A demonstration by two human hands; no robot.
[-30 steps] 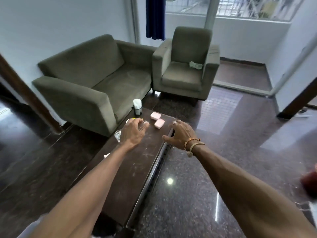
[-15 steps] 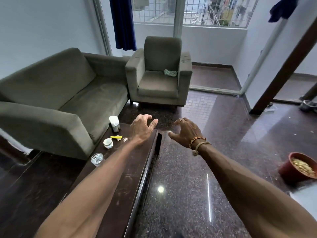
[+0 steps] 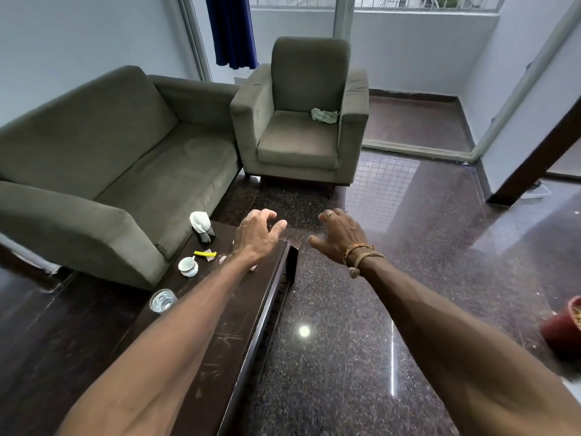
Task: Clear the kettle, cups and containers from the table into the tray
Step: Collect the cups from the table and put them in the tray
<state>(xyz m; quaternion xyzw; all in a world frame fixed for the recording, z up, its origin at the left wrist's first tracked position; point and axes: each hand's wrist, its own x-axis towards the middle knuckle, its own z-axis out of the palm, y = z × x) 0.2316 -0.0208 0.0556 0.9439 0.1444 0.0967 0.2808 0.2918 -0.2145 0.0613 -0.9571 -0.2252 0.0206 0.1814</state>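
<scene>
Left grip above table far end, right grip beside, both loose, empty, cup upright

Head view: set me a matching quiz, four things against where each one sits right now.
Things:
1 white teacup
2 clear glass
3 green checked cloth
4 red pot

Places:
A on the armchair seat
B on the floor, at the right edge of view
C at the left edge of the table, nearest the camera
D on the table beside the yellow item

Pairs: 1-D, 2-C, 3-A, 4-B
</scene>
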